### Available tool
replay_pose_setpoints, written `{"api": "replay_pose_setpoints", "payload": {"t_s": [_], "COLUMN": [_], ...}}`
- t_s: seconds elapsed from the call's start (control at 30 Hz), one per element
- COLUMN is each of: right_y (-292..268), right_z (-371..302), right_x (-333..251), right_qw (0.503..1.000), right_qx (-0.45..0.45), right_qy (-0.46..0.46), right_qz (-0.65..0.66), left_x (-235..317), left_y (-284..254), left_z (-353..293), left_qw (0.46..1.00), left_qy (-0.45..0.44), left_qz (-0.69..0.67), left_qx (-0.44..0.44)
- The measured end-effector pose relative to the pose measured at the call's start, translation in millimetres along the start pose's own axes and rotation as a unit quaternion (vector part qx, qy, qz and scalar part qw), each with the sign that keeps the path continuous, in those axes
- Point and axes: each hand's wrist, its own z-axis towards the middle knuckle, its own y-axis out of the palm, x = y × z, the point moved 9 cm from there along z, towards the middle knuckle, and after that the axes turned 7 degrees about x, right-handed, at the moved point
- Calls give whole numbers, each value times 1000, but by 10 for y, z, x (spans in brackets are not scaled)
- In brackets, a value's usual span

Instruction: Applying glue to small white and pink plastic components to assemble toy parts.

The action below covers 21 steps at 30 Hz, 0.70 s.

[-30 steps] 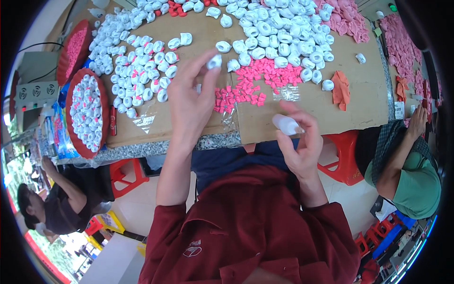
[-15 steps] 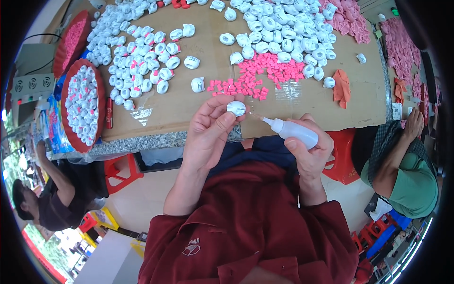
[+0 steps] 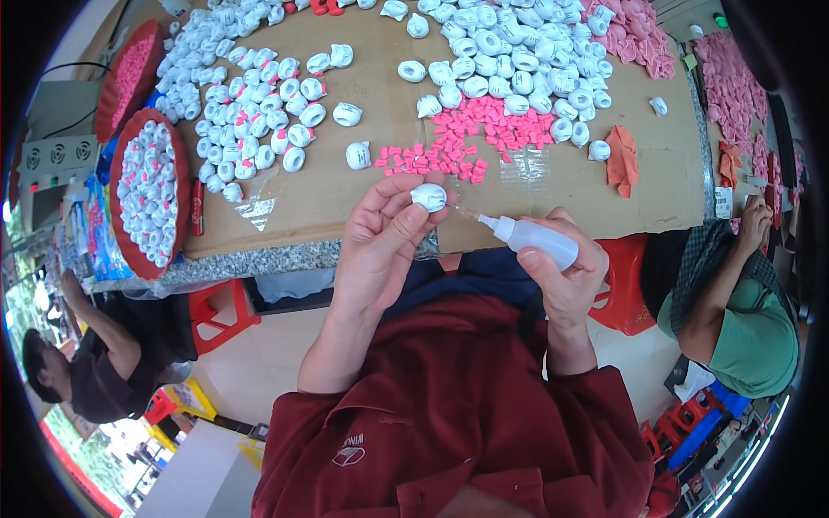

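Observation:
Between the thumb and fingers of my left hand (image 3: 384, 229) is a small white toy head (image 3: 428, 198), raised over the table's near edge. My right hand (image 3: 566, 268) grips a white squeeze bottle (image 3: 542, 242) with a thin needle tip. That tip points left at the toy head and lies very close to it; I cannot tell whether they touch. Just beyond my left hand lies a scatter of small pink bow-shaped pieces (image 3: 445, 160). A single white head (image 3: 357, 155) rests to the left of them.
White heads (image 3: 518, 52) are heaped at the back, and several with pink bows (image 3: 250, 121) lie on the left. Red trays (image 3: 183, 220) stand at the left edge. An orange cloth scrap (image 3: 622, 161) lies at right. Other people sit on both sides, one in a green top (image 3: 734, 337).
Both hands hold nearly the same pose. The toy head seems slightly turned in my left fingers, and the whole view has shifted a little.

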Motion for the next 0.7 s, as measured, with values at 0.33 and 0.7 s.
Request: {"api": "replay_pose_setpoints", "payload": {"t_s": [0.33, 0.7], "right_y": [-107, 30], "right_z": [16, 198], "right_x": [152, 123], "right_qw": [994, 999], "right_qx": [49, 0], "right_qy": [86, -12], "right_qz": [48, -43], "left_x": [12, -82], "left_y": [-30, -67], "left_z": [-67, -150], "left_qw": [999, 996], "left_qy": [14, 8], "left_qz": [45, 85], "left_qx": [18, 20]}}
